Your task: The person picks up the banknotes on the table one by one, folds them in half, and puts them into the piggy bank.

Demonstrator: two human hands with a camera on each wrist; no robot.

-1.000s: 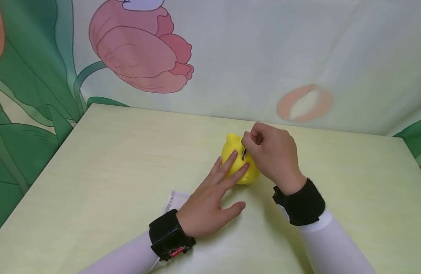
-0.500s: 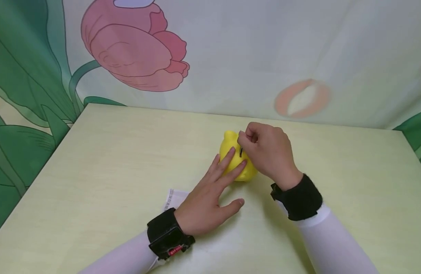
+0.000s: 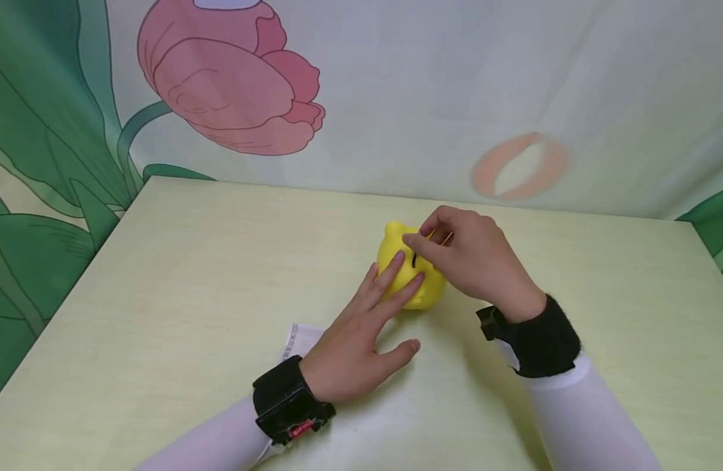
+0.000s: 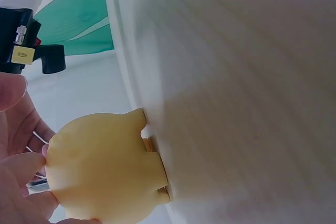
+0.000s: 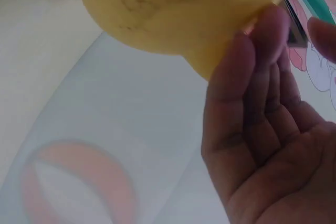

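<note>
A yellow piggy bank (image 3: 427, 293) stands on the table, its short feet (image 4: 155, 171) visible in the left wrist view. My left hand (image 3: 352, 353) rests on its left side with spread, straight fingers. Over the bank's top right is my right hand (image 3: 470, 252), thumb and fingers parted. Between them, a thin dark thing (image 3: 414, 260) shows at the top of the bank; the right wrist view has it as a dark flat piece (image 5: 296, 24), clear of the thumb. Too little shows to tell its kind. The right fingertips (image 5: 270, 30) lie against the bank.
A white printed paper (image 3: 302, 340) lies partly under my left forearm and hand. The pale wooden table (image 3: 190, 275) ends at a hanging cloth (image 3: 396, 98) with flower prints. Black bands (image 3: 538, 337) with small cameras sit on both wrists.
My right hand has loosened from a closed pinch, its thumb and fingers now apart, and its wrist has shifted slightly right. The left hand and the piggy bank stay in place.
</note>
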